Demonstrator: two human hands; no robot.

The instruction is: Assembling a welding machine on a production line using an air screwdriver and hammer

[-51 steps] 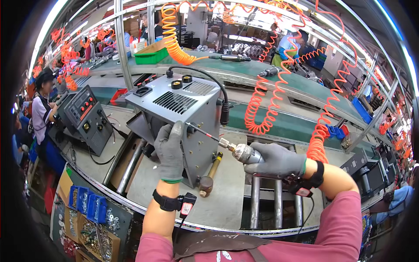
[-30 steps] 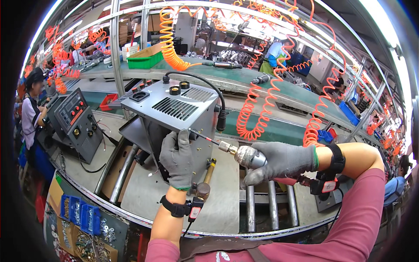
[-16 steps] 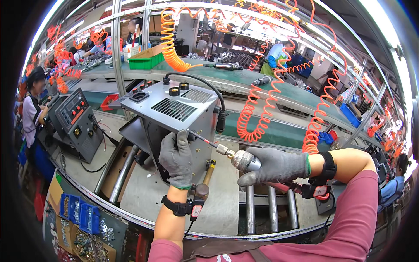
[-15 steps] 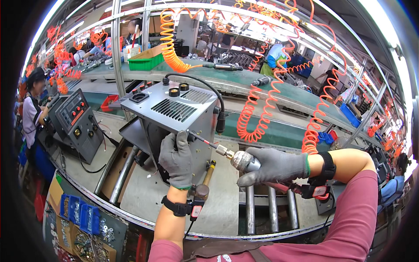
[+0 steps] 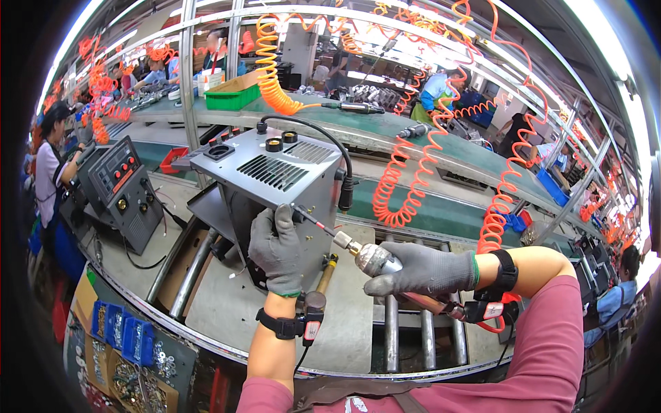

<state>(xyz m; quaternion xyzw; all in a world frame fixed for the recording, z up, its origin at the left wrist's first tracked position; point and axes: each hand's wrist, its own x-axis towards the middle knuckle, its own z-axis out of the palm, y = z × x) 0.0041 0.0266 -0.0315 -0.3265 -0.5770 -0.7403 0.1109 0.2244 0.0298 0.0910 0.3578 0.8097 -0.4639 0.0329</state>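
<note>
A grey metal machine case (image 5: 322, 176) with slotted vents and black round fittings on top stands before me, its near side open. My left hand (image 5: 277, 251), grey-gloved, is closed at the case's near edge; its thumb points up and its other fingers are partly hidden. My right hand (image 5: 430, 267), also gloved, is wrapped round a pneumatic screwdriver (image 5: 375, 258) with a silver body and brass collar. Its long bit (image 5: 319, 224) points left, with the tip at the case side beside my left thumb. Whether a screw is on the tip I cannot make out.
A similar machine (image 5: 117, 196) stands left, beside a co-worker (image 5: 51, 158). Blue bins (image 5: 141, 341) of small hardware lie lower left. Steel rollers (image 5: 391, 337) run below my right hand. An orange coiled hose (image 5: 492, 227) hangs right. A yellow-handled tool (image 5: 329, 270) lies by my left wrist.
My right hand and the screwdriver have shifted slightly left and down, tilting the tool more steeply, so its rear end now shows beneath my wrist. My left hand stays at the case edge.
</note>
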